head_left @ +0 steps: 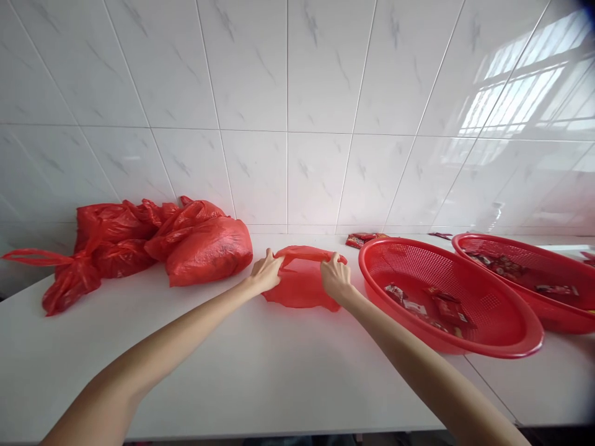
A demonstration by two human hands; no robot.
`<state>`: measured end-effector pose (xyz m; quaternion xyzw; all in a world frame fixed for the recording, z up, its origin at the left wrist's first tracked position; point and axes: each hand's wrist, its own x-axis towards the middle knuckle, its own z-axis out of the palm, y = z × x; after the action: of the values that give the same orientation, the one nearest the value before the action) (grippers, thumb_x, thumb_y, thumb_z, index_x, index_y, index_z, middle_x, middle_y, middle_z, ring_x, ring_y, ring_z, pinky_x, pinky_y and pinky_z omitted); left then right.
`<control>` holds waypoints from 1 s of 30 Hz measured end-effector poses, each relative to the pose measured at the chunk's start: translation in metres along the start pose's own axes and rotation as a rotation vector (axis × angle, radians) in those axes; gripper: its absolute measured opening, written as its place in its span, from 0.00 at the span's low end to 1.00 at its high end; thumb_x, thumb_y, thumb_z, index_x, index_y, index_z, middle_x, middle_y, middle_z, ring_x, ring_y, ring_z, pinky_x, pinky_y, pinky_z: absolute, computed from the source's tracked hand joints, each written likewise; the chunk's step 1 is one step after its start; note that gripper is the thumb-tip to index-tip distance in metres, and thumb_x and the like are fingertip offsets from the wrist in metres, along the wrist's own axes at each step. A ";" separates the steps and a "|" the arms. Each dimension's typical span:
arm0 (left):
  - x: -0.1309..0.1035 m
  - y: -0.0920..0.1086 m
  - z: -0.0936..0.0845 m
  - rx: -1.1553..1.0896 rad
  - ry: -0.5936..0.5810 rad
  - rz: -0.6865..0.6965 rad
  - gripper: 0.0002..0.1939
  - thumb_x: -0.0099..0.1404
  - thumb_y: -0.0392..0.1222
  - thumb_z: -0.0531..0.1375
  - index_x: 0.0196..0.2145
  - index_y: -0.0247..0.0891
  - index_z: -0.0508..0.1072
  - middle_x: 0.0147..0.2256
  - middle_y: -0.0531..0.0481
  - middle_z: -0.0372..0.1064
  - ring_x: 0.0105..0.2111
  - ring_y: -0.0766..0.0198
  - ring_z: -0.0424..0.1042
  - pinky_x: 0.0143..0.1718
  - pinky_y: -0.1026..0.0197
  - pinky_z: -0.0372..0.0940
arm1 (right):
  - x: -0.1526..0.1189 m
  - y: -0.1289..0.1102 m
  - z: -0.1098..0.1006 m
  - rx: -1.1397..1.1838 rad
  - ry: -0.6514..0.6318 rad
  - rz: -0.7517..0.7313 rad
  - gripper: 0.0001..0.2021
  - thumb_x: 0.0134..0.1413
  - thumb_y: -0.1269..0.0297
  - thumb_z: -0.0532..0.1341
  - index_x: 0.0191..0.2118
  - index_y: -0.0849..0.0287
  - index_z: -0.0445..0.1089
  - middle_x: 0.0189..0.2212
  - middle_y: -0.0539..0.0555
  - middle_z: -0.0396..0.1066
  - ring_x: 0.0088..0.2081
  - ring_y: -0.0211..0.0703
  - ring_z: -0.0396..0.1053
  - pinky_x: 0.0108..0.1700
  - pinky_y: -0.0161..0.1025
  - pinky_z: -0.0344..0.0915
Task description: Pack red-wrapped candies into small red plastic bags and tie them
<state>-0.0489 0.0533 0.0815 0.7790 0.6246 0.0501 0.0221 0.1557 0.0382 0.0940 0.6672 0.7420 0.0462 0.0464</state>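
A thin red plastic bag point(300, 290) is stretched between my two hands above the white tabletop. My left hand point(267, 272) is closed on the left side of its mouth, and my right hand point(335, 276) grips the right side. The mouth is spread apart, and no contents show through the thin film. Just to the right of my right hand stands a red perforated plastic basket point(493, 303) holding several small wrapped snack packets point(449, 310).
Several filled, knotted red bags point(209, 251) lie on the white table point(223, 378) to the left. A second red basket point(553, 263) with packets stands far right. Loose packets point(365, 238) lie near the tiled wall point(320, 179) at the back.
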 end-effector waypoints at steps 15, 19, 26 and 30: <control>-0.035 -0.003 -0.070 -0.109 -0.356 0.145 0.18 0.59 0.36 0.54 0.47 0.39 0.71 0.41 0.43 0.72 0.31 0.61 0.72 0.23 0.65 0.62 | -0.007 0.043 -0.055 -0.016 -0.534 -0.419 0.19 0.39 0.71 0.65 0.42 0.56 0.69 0.39 0.54 0.70 0.38 0.51 0.71 0.30 0.38 0.63; -0.038 0.009 -0.052 -0.007 -0.545 0.127 0.15 0.56 0.44 0.59 0.41 0.36 0.72 0.38 0.41 0.74 0.28 0.58 0.73 0.21 0.63 0.63 | -0.004 0.037 -0.037 -0.036 -0.623 -0.448 0.23 0.39 0.73 0.64 0.46 0.54 0.71 0.39 0.53 0.72 0.39 0.54 0.73 0.31 0.40 0.66; -0.027 0.018 -0.027 0.142 -0.648 0.032 0.39 0.42 0.38 0.66 0.56 0.33 0.67 0.47 0.29 0.71 0.33 0.46 0.76 0.26 0.55 0.69 | -0.005 0.019 -0.003 -0.160 -0.588 -0.360 0.35 0.37 0.81 0.64 0.57 0.58 0.66 0.40 0.61 0.74 0.43 0.61 0.74 0.39 0.49 0.69; -0.026 0.016 -0.028 0.185 -0.608 0.014 0.46 0.44 0.43 0.67 0.63 0.37 0.61 0.60 0.23 0.56 0.46 0.34 0.73 0.33 0.47 0.71 | -0.009 0.022 -0.005 -0.148 -0.462 -0.386 0.32 0.45 0.76 0.65 0.59 0.61 0.63 0.48 0.67 0.69 0.47 0.60 0.72 0.42 0.49 0.68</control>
<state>-0.0421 0.0234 0.1095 0.7614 0.5858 -0.2417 0.1365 0.1781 0.0315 0.1017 0.5013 0.8195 -0.0624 0.2704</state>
